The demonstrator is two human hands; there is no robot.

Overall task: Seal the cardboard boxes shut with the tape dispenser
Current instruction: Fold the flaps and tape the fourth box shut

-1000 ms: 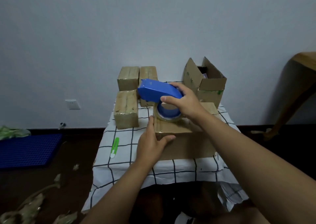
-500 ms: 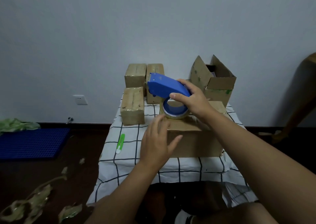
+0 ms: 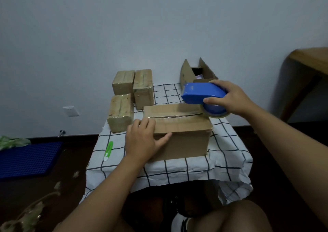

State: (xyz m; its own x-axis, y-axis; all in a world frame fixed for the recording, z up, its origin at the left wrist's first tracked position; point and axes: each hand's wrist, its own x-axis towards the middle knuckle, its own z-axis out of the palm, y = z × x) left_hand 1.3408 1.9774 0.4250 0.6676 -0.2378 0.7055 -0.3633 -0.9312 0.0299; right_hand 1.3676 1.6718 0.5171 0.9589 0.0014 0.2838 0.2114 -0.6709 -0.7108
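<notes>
A brown cardboard box (image 3: 184, 139) lies on the checked tablecloth (image 3: 225, 153), its top flaps closed along a seam. My left hand (image 3: 142, 139) rests on its near left corner, fingers on top and thumb on the front face. My right hand (image 3: 230, 97) grips a blue tape dispenser (image 3: 200, 93) at the box's far right top edge. The tape roll (image 3: 216, 112) hangs just past that edge. A shiny strip of tape runs along the far part of the top toward the dispenser.
Three taped small boxes (image 3: 122, 111) stand at the table's back left. An open cardboard box (image 3: 197, 72) sits behind the dispenser. A green and white cutter (image 3: 108, 151) lies left of the box. A blue mat (image 3: 28, 159) and scraps lie on the floor; wooden furniture (image 3: 308, 61) is at right.
My right hand has drawn the dispenser from the box's left part to its right edge, leaving tape along the top. My left hand stays on the left corner. The view shifted.
</notes>
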